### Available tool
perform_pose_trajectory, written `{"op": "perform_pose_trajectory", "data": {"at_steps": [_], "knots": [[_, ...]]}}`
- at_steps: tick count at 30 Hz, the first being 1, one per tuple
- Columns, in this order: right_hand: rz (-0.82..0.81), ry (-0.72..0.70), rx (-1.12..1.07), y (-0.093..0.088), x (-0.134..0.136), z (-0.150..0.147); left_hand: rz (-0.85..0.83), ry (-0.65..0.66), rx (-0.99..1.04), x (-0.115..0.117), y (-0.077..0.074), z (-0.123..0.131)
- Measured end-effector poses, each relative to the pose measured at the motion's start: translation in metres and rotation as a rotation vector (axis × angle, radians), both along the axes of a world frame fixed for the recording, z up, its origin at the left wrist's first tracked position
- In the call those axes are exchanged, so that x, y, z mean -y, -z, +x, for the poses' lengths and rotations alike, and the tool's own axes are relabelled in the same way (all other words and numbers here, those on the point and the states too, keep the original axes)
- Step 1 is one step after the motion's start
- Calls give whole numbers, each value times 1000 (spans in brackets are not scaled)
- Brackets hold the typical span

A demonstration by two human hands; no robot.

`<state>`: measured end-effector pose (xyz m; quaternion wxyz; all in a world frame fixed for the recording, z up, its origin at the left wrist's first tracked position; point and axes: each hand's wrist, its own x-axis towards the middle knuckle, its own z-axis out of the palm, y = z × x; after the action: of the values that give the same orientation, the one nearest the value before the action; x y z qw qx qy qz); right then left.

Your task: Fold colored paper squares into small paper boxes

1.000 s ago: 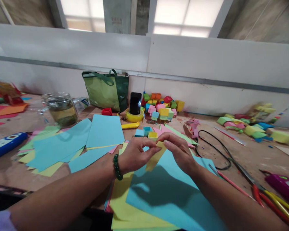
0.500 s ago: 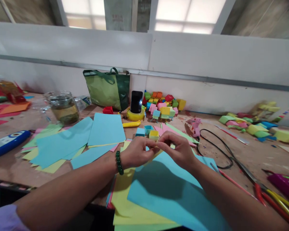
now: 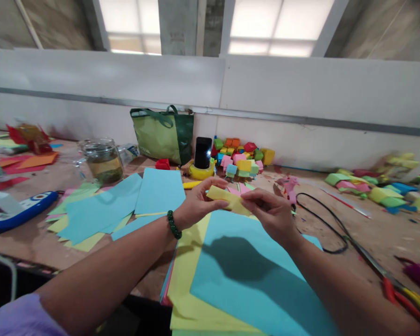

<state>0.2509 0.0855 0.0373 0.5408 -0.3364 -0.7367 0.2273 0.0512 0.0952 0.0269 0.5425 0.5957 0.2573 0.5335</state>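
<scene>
Both hands hold a small folded yellow paper piece (image 3: 228,198) above the table. My left hand (image 3: 199,201), with a green bead bracelet on the wrist, pinches its left end. My right hand (image 3: 269,212) pinches its right end. The paper lies nearly level between them. Under the hands lies a large blue sheet (image 3: 252,275) on top of yellow sheets (image 3: 189,280).
Loose blue sheets (image 3: 126,200) lie to the left, with a glass jar (image 3: 103,161), a green bag (image 3: 163,133) and a phone in a yellow stand (image 3: 202,156) behind. Coloured paper boxes (image 3: 241,156) are piled at the wall. A black cable (image 3: 322,219) and scissors (image 3: 399,289) lie on the right.
The yellow piece has been raised and turned from hanging down to lying level between the hands. The view has shifted slightly.
</scene>
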Motion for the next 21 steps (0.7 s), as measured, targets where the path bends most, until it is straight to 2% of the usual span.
{"op": "perform_pose_trajectory", "data": {"at_steps": [3, 10, 13, 17, 21], "knots": [[84, 17, 60, -7, 5, 2, 32, 65, -17, 1, -1, 0], [295, 27, 165, -9, 6, 2, 92, -119, -71, 0, 1, -2], [288, 67, 144, -6, 4, 2, 123, -85, -61, 0, 0, -3], [287, 98, 155, -2, 3, 3, 50, 11, 6, -1, 0, -3], [314, 98, 202, 5, 1, 4, -75, -59, 118, -2, 1, 0]]}}
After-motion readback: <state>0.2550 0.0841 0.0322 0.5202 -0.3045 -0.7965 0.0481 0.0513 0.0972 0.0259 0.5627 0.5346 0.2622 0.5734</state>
